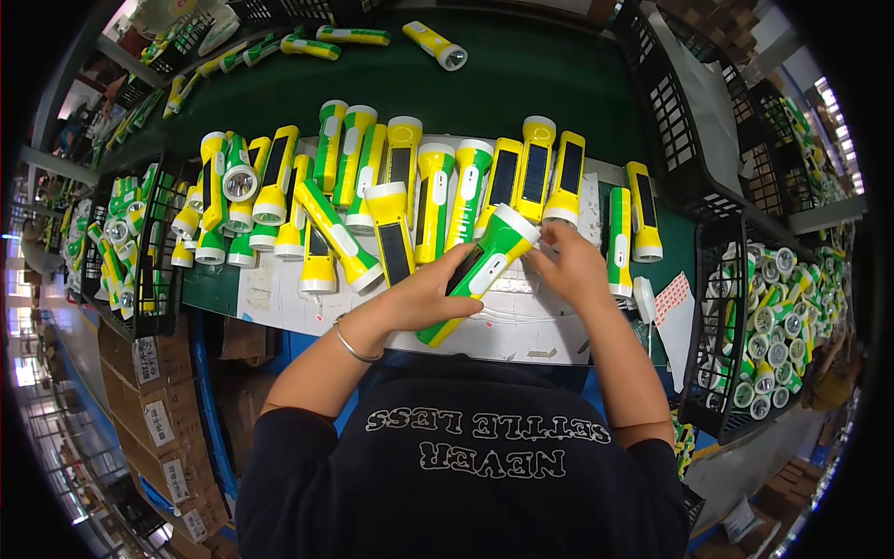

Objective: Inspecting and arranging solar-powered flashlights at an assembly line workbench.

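My left hand [424, 296] is wrapped round a green and yellow flashlight [494, 265] with a white switch panel, its white-rimmed head tilted up to the right. At that head, my right hand [570, 267] has its fingers bent; what lies between the fingertips is hidden. Just beyond my hands stands a row of similar flashlights [433, 200], several with dark solar panels facing me. One yellow flashlight [393, 233] leans close to my left hand. Right of my right hand are a green and yellow flashlight [619, 242] and another with a dark panel [644, 210].
Black crates of flashlights flank the bench, one at left [154, 321] and one at right [712, 419]. A further black crate [684, 121] sits at the back right. More flashlights [435, 45] lie on the green surface [521, 74] behind. Cardboard boxes [154, 391] are stacked below left.
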Demonstrator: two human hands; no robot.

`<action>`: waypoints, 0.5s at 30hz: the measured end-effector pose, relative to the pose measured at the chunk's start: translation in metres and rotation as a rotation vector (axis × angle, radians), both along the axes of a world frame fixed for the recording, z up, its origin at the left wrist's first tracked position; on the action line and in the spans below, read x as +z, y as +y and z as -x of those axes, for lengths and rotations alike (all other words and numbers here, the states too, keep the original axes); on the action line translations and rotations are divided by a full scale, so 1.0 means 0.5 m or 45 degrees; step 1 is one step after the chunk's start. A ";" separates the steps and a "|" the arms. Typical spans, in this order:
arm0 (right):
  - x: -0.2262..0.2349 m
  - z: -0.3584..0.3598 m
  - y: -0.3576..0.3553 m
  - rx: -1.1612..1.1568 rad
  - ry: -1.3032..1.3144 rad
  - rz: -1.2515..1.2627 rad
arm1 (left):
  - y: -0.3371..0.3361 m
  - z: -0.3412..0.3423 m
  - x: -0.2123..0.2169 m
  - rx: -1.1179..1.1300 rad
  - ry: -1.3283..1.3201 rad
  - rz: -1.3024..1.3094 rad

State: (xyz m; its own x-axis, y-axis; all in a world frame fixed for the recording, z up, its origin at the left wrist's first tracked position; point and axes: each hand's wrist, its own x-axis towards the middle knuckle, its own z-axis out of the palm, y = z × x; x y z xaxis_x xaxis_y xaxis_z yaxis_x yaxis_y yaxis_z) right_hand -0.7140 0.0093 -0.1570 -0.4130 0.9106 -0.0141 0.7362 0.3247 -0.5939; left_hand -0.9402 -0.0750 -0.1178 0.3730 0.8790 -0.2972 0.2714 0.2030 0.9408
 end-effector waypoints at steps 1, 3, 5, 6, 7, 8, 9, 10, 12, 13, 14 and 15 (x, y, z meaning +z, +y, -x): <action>-0.002 0.027 -0.009 -0.042 -0.200 -0.108 | -0.004 -0.002 -0.011 0.092 -0.080 -0.003; -0.006 0.054 -0.007 -0.059 -0.313 -0.118 | 0.001 -0.007 -0.022 0.116 -0.117 0.011; -0.029 0.063 0.001 -0.003 -0.357 -0.202 | 0.004 -0.007 -0.035 0.140 -0.158 0.023; -0.029 0.053 0.000 -0.007 -0.358 -0.201 | 0.005 -0.008 -0.042 0.173 -0.153 -0.012; -0.024 0.038 -0.005 0.006 0.004 0.006 | 0.006 -0.008 -0.046 0.211 -0.148 -0.042; -0.016 0.023 -0.011 0.013 0.367 0.212 | 0.007 -0.009 -0.045 0.210 -0.148 -0.039; -0.005 0.015 -0.019 -0.027 0.529 0.374 | 0.009 -0.012 -0.042 0.243 -0.121 -0.056; 0.021 0.012 -0.028 -0.030 0.527 0.376 | 0.011 -0.015 -0.039 0.276 -0.095 -0.074; 0.075 0.016 -0.043 0.073 0.404 0.196 | 0.017 -0.022 -0.044 0.278 -0.101 -0.123; 0.090 0.019 -0.048 0.072 0.320 0.204 | 0.021 -0.029 -0.045 0.272 -0.111 -0.178; 0.087 0.018 -0.048 0.064 0.315 0.205 | 0.023 -0.034 -0.047 0.257 -0.120 -0.167; 0.081 0.016 -0.048 0.112 0.389 0.267 | 0.026 -0.041 -0.043 0.252 -0.124 -0.165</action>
